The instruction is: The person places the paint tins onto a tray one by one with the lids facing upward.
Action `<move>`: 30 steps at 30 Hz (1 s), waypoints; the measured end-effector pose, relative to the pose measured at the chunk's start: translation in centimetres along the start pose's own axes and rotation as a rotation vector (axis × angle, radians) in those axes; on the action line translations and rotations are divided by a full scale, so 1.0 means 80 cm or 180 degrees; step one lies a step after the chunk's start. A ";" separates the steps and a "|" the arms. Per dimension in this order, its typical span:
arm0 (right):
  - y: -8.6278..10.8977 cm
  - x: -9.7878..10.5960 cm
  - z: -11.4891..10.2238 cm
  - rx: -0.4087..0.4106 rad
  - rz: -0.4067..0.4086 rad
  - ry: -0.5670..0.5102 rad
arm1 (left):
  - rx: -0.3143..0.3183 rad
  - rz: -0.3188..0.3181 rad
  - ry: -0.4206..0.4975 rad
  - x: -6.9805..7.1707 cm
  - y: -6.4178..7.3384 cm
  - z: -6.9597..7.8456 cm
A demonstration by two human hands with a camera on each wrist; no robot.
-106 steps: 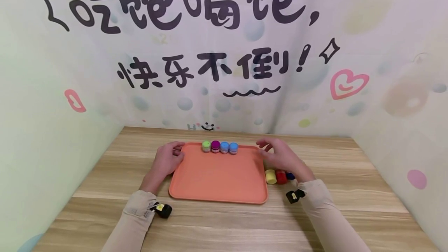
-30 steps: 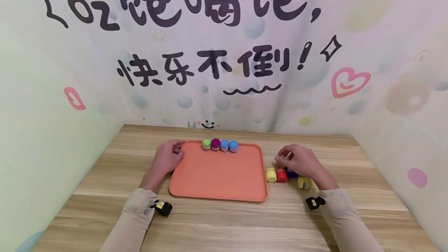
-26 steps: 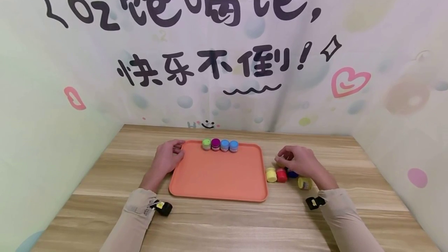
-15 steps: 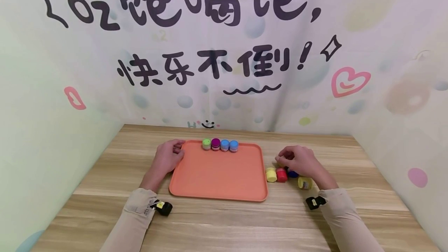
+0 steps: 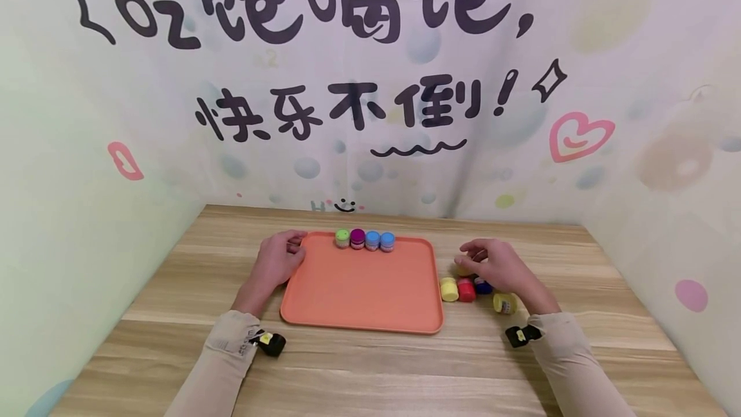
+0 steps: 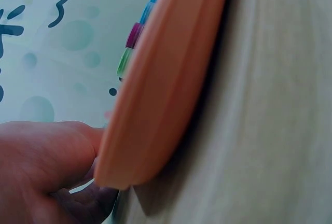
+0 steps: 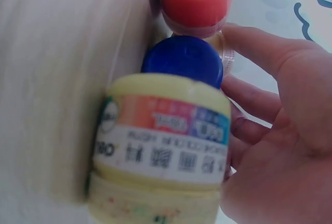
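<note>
My left hand (image 5: 280, 258) holds the far left corner of the orange tray (image 5: 359, 298), with the thumb over its rim. In the left wrist view the tray's outer wall (image 6: 168, 79) hides parts of the fingers. Right of the tray, my right hand (image 5: 498, 264) has thumb and fingers at an ochre paint jar (image 5: 463, 269), mostly covered by the hand. In the right wrist view this jar shows between thumb tip and index finger. Nearby stand a pale yellow jar (image 5: 448, 289), a red jar (image 5: 466, 290), a blue jar (image 5: 483, 286) and a labelled yellow jar (image 5: 505, 304).
Along the tray's far rim stand a green jar (image 5: 343, 239), a purple jar (image 5: 357, 239) and two light blue jars (image 5: 379, 241) in a row. The wooden table (image 5: 370, 372) meets a printed wall sheet (image 5: 370, 179) at its back edge.
My right hand has moved from the tray's far right corner to the jars on the right, uncovering the labelled yellow jar. Lately it has risen slightly, showing more ochre jar. My left hand stays put.
</note>
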State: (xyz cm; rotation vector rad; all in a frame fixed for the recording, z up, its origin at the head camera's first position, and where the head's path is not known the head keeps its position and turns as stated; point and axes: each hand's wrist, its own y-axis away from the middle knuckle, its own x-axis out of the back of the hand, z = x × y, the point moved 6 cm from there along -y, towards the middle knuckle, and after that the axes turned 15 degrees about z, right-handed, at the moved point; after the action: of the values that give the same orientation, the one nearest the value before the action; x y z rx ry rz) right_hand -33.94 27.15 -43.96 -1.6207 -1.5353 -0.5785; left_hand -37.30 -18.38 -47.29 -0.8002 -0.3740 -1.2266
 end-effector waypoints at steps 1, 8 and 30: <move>0.000 0.000 -0.001 0.0028 0.0008 -0.0006 | 0.0011 -0.0001 0.0001 0.000 0.000 0.000; 0.001 -0.004 -0.012 0.0375 0.0020 -0.0122 | 0.0029 0.0009 0.0004 0.003 0.002 0.000; -0.004 -0.016 -0.032 0.0256 0.0324 -0.0280 | 0.0049 -0.0005 0.0039 0.002 0.000 0.000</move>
State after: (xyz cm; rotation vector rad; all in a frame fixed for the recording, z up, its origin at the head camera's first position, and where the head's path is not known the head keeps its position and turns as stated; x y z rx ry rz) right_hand -33.93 24.33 -43.49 -1.6709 -1.5098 -0.3899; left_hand -37.22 -18.49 -47.16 -0.7791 -0.3736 -1.2284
